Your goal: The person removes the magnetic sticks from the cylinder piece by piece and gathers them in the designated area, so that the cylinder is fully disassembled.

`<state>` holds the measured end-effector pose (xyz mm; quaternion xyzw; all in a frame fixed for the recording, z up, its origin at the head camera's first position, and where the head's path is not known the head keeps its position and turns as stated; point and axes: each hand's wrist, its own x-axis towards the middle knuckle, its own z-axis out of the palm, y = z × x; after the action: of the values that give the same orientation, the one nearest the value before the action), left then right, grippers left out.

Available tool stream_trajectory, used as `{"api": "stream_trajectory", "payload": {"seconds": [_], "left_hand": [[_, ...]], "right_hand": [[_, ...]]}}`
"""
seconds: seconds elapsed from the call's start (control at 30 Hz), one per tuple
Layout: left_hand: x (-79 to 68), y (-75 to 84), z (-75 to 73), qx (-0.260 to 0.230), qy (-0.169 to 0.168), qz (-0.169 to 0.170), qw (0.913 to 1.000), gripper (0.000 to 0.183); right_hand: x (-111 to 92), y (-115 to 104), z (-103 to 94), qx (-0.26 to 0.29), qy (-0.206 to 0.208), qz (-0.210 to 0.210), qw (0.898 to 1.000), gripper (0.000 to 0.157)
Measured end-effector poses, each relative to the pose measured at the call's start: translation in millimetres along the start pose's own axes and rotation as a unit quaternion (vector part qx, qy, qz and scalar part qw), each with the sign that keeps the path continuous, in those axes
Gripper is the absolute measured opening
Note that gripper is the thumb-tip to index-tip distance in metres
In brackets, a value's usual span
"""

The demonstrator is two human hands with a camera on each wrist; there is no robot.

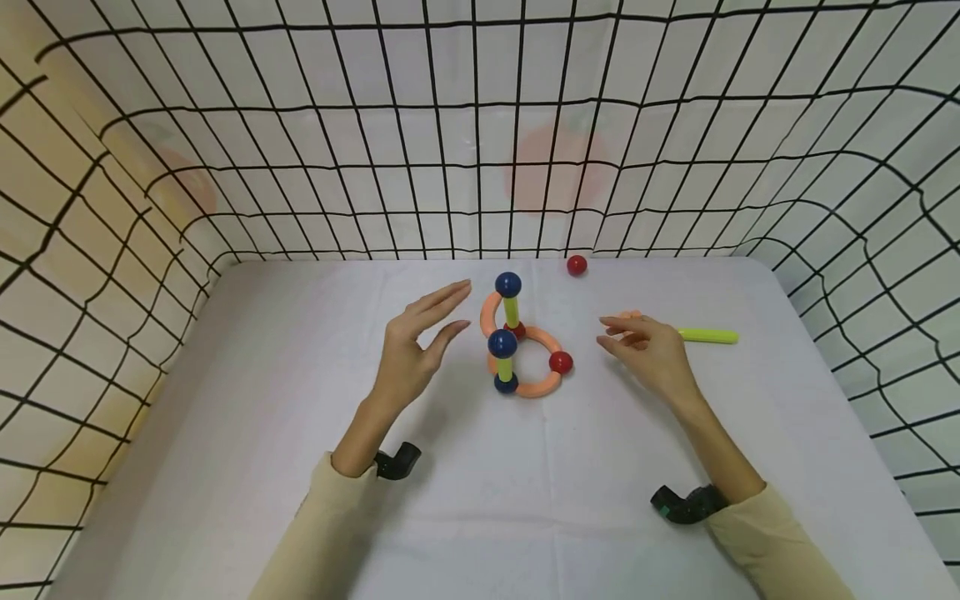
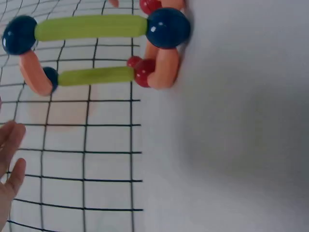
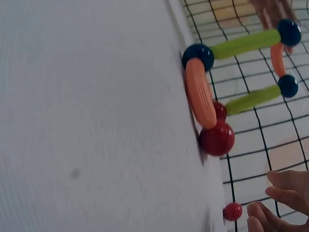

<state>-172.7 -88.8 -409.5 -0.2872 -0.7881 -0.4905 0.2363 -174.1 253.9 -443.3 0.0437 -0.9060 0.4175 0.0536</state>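
A toy structure of magnetic balls and rods stands between the hands. Its base is a ring of orange curved rods [image 1: 543, 337] with red balls [image 1: 561, 362] and a dark blue ball [image 1: 506, 383]. Two yellow-green rods [image 3: 246, 45] rise from it, topped by blue balls [image 1: 507, 284]; an orange curved rod [image 2: 35, 72] joins the tops. Left of it, my left hand [image 1: 412, 346] is held with fingers extended and thumb apart, holding nothing. My right hand [image 1: 651, 354] hovers to the right, fingers loosely bent, partly covering an orange piece [image 1: 631, 314] behind it.
A loose red ball [image 1: 577, 265] lies at the back of the white table [image 1: 480, 500]. One yellow-green rod [image 1: 708, 336] lies just beyond the right hand. Black wire grid [image 1: 476, 162] encloses the back and sides. Each wrist carries a black camera mount [image 1: 686, 505].
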Motion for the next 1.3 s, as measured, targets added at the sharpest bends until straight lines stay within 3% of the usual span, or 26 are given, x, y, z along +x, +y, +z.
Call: {"api": "stream_trajectory", "payload": {"seconds": [0.07,0.13,0.27,0.37,0.53,0.8,0.97,1.3], "left_hand": [[-1.1,-8.7,-1.8,-0.004,0.006,-0.049,0.9988,0.043],[-3.8,-17.6,-1.6,-0.002,-0.011,-0.104,0.9945,0.041],[-10.5,-35.1,4.4,-0.002,-0.096,-0.187,0.9776,0.04],[-13.0,-46.0,12.3,-0.006,-0.161,-0.214,0.9635,0.04],[-10.0,-54.5,23.9,-0.012,-0.225,-0.225,0.9478,0.041],[-1.0,-56.9,33.5,-0.002,-0.278,-0.224,0.9339,0.038],[0.8,-59.0,35.7,0.014,-0.291,-0.218,0.9314,0.036],[2.7,-59.9,39.7,0.026,-0.308,-0.212,0.927,0.03]], "right_hand": [[-2,-4,4.0,0.01,-0.029,-0.001,1.0,0.039],[-4,-7,8.6,0.012,-0.053,-0.004,0.998,0.04],[-8,-12,17.7,0.008,-0.097,-0.011,0.995,0.041],[-10,-14,22.8,0.004,-0.127,-0.003,0.992,0.045],[-11,-13,28.0,0.019,-0.169,0.007,0.985,0.047],[-12,-15,32.7,0.06,-0.228,-0.021,0.971,0.037],[-12,-15,37.0,0.046,-0.247,-0.04,0.967,0.028],[-15,-19,41.2,0.031,-0.227,-0.011,0.973,0.026]]}}
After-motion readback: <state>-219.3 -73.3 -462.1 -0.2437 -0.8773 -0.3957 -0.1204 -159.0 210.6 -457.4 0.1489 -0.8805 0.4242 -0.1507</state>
